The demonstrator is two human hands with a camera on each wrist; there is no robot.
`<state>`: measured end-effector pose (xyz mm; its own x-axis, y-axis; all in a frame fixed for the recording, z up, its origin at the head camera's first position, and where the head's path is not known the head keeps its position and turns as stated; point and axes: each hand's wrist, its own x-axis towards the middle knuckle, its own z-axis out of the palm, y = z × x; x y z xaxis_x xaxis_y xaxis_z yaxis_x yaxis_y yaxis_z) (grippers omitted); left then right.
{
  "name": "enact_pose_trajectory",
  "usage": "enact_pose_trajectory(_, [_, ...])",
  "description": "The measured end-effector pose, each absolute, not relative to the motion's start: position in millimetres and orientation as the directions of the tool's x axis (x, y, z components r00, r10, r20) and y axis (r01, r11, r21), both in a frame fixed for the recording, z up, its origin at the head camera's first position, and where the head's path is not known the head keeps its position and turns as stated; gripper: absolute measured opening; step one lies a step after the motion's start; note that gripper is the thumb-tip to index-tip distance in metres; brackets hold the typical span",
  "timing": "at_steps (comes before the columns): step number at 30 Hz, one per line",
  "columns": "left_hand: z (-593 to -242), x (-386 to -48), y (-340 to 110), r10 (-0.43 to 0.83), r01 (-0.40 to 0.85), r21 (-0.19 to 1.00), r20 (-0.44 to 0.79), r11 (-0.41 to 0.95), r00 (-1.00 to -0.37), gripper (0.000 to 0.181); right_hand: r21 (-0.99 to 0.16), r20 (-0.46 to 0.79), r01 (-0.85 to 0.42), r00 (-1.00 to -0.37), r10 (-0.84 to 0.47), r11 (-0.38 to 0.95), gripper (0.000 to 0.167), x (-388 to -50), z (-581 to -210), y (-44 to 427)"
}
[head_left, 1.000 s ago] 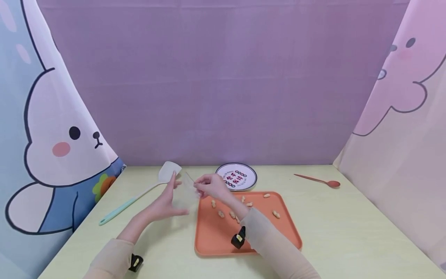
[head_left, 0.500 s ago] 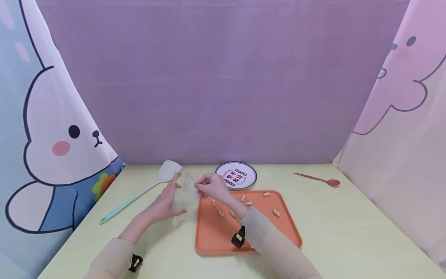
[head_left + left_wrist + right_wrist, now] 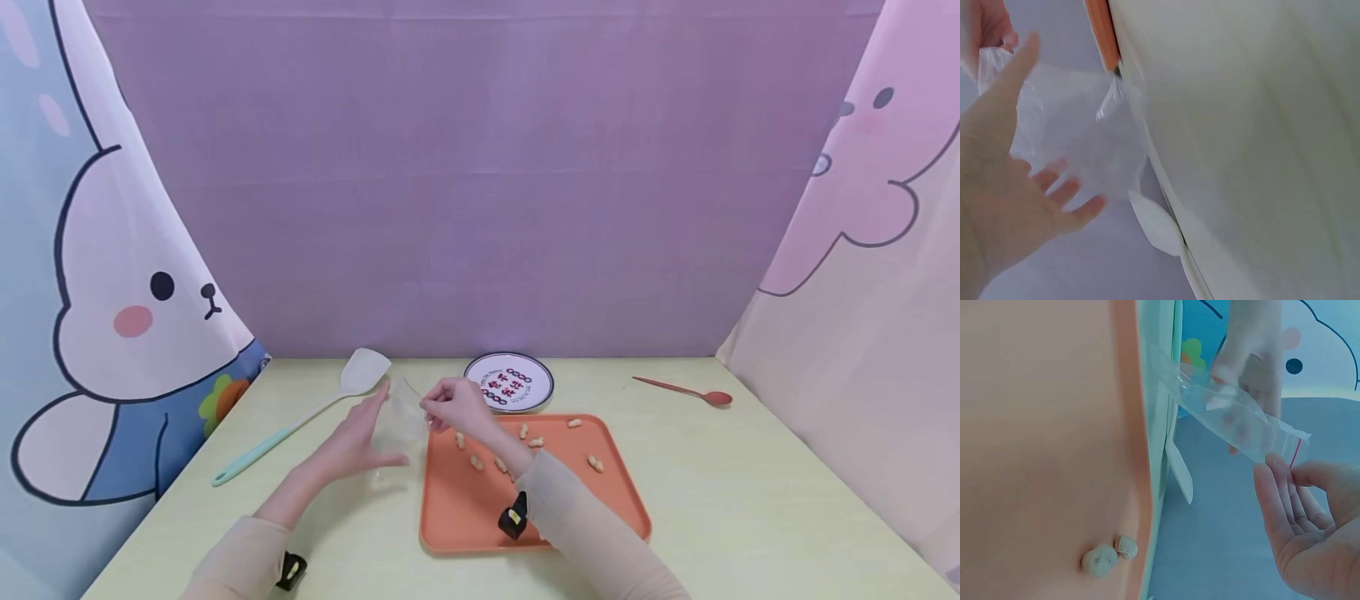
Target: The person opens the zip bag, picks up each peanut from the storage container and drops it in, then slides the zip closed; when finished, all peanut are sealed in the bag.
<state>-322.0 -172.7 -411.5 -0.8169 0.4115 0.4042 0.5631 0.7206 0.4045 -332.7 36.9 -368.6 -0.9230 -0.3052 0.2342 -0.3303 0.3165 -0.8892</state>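
A clear zip-top plastic bag (image 3: 407, 415) hangs above the table, left of the orange tray (image 3: 465, 533). My right hand (image 3: 461, 410) pinches it near its zip edge, where a red line shows on the bag (image 3: 1235, 425) in the right wrist view. My left hand (image 3: 352, 443) is beside the bag with thumb and fingers spread apart. In the left wrist view the left hand (image 3: 1019, 206) overlaps the bag (image 3: 1085, 131); whether it touches the film I cannot tell. No contents show inside the bag. Several peanuts in shells (image 3: 595, 462) lie scattered on the tray, some hidden by my right arm.
A spatula (image 3: 363, 372) with a mint handle lies at the left, its head behind my left hand. Behind the tray is a white plate (image 3: 517, 379) with red print. A reddish spoon (image 3: 716, 398) lies at the back right. A purple curtain (image 3: 480, 183) hangs behind the table.
The bag shifts slightly in my right hand's pinch. My left hand moves only a little, its fingers still spread. Tray, peanuts, plate, spatula and spoon stay put.
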Motion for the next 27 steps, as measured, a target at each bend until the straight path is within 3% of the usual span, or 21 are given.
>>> enact_pose_trajectory(4, [-408, -319, -159, 0.325, 0.535, 0.390, 0.487, 0.750, -0.810, 0.112, -0.885, 0.247, -0.342, -0.920, -0.305, 0.317, 0.006, -333, -369, 35])
enact_pose_trajectory(10, [-405, -319, -146, 0.252, 0.545, 0.490, 0.542, 0.680, -0.802, 0.107, -0.887, 0.259, -0.350, -0.917, -0.303, 0.302, 0.007, -328, -368, 32])
enact_pose_trajectory(18, [-409, -327, -157, 0.369, 0.670, 0.498, 0.574, 0.551, -0.731, 0.099, -0.910, 0.209, -0.303, -0.924, -0.319, 0.282, 0.010, -330, -372, 30])
enact_pose_trajectory(27, [-414, -334, -168, 0.409, 0.696, 0.488, 0.572, 0.527, -0.710, 0.088, -0.920, 0.188, -0.281, -0.927, -0.324, 0.272, 0.009, -333, -375, 32])
